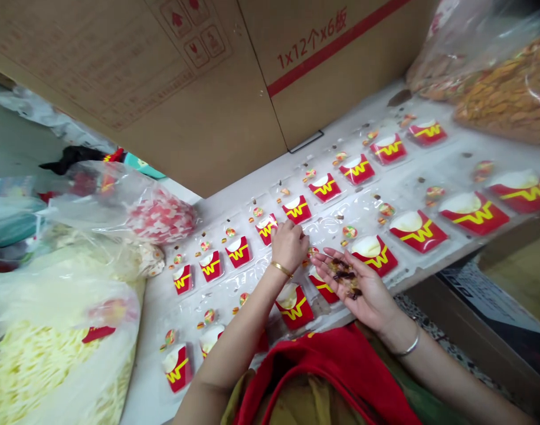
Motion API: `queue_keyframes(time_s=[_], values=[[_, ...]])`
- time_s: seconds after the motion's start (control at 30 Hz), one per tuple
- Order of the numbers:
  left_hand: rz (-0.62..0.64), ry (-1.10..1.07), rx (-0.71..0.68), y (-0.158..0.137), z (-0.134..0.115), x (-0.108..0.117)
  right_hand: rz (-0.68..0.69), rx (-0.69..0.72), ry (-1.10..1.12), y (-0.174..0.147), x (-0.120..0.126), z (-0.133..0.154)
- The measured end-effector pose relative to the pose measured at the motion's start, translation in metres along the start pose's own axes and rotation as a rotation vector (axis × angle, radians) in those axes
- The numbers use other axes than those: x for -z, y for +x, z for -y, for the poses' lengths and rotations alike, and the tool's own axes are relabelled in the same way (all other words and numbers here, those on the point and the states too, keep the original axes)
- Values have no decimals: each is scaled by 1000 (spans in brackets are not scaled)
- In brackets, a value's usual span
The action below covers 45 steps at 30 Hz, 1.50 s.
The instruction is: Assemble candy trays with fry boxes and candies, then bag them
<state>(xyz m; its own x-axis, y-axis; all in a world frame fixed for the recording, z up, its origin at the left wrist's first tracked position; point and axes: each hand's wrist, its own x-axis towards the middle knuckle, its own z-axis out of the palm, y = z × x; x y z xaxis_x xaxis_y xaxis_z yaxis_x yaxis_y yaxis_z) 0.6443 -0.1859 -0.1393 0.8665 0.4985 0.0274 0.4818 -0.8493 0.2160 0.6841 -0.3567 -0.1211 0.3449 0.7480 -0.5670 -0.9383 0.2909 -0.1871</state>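
My left hand (pixel 290 245), with a gold bracelet at the wrist, reaches over the clear plastic blister trays, near a small red fries box (pixel 297 208). Its fingers are curled together; whatever they hold is hidden. Palm up, my right hand (pixel 376 301) holds several small, dark brown, glossy pieces (pixel 344 274) in its cupped fingers. Two rows of red fries boxes with a yellow "W" lie in the trays, among them one (pixel 295 307) between my arms. Small round food-patterned pieces (pixel 350 232) and tiny burger-like pieces lie above the boxes.
Large cardboard cartons (pixel 199 118) stand along the table's back edge. At left are a bag of pale yellow sticks (pixel 43 366) and a bag of pink-and-white pieces (pixel 161 215). A bag of orange-brown pieces (pixel 509 88) sits at the far right. A box (pixel 495 319) is below the table.
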Motion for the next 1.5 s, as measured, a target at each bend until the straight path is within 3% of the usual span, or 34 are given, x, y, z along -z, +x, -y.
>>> queue_keyframes(time_s=[0.1,0.23,0.3,0.43,0.63,0.77,0.9,1.03,1.17,1.37,1.5], values=[[3,-123,-25,-7,-3,10,-2,4,11,-1,1,2],[97,-387,-231,-36,-8,35,0,-9,28,-2,-3,-2],[127,-431,-268,-53,-12,44,-3,-26,20,-2,-7,-8],[73,-409,-153,-78,-13,49,33,-101,-5,-1,-14,-26],[181,-556,-99,-94,6,53,83,-193,-50,-1,-19,-51],[32,-668,24,-98,37,49,54,-216,-72,3,-16,-54],[-169,-586,102,-94,67,34,31,-195,-101,6,-15,-49],[-115,-367,-25,-89,79,18,-3,-189,-110,6,-18,-46],[-34,-155,-66,-89,80,9,-2,-202,-122,7,-20,-48],[-57,-348,-77,-101,62,33,45,-285,-122,8,-26,-52],[85,-463,-157,-108,43,56,133,-377,-125,7,-34,-59]])
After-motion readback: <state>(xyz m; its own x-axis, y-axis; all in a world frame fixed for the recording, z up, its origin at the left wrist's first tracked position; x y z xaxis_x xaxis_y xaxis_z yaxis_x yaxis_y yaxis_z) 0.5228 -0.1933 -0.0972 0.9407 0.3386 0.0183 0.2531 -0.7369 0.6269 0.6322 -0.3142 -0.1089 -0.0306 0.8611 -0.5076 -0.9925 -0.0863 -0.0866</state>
